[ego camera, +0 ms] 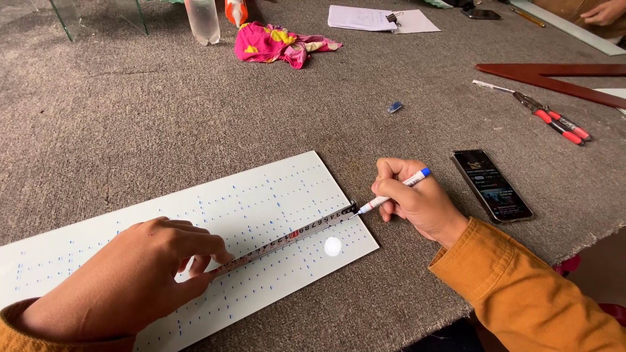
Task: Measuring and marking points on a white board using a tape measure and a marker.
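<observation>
A long white panel (261, 195) covered in small blue marks lies on the grey carpeted table. My left hand (130, 280) presses a metal tape measure blade (287, 238) flat on the panel, fingers pinching it near the panel's middle. The blade runs diagonally up to the panel's right edge. My right hand (411, 199) holds a white marker with a blue cap (394, 190). Its tip touches the panel's edge at the tape's end hook. A round white spot (332, 246) sits on the panel just below the tape.
A smartphone (491, 186) with a lit screen lies right of my right hand. Red-handled pliers (554, 120), a long reddish wooden piece (554, 75), a pink cloth (277, 42), a plastic bottle (202, 19), papers (378, 18) and another person's hand (603, 13) lie farther back.
</observation>
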